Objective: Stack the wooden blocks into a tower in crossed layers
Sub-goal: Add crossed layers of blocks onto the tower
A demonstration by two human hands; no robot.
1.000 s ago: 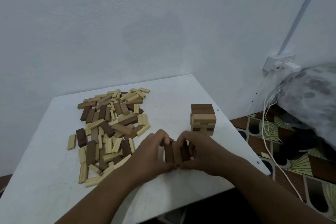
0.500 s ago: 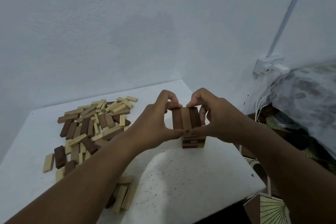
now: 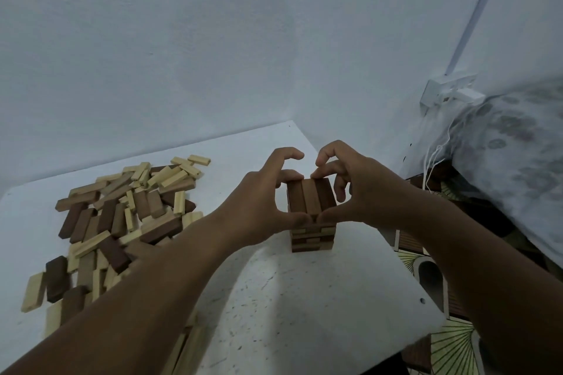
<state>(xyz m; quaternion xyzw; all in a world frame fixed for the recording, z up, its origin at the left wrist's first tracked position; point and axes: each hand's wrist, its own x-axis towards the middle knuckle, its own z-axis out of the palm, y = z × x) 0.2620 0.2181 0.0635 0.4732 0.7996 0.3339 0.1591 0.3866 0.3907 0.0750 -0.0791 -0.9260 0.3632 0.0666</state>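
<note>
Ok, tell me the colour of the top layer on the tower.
Dark brown: three blocks side by side form the top layer, seen in the head view.

Left forearm (image 3: 128, 298) hides part of loose block pile (image 3: 122, 216); thumbs cover tower (image 3: 312, 222) front edge.

Dark brown top layer (image 3: 310, 196) caps the brown-and-tan striped tower (image 3: 312, 237); white table (image 3: 304, 298).

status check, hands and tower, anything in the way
Left hand and right hand pinch a three-block layer atop the tower. Loose blocks lie left, apart. Nothing in the way.
</note>
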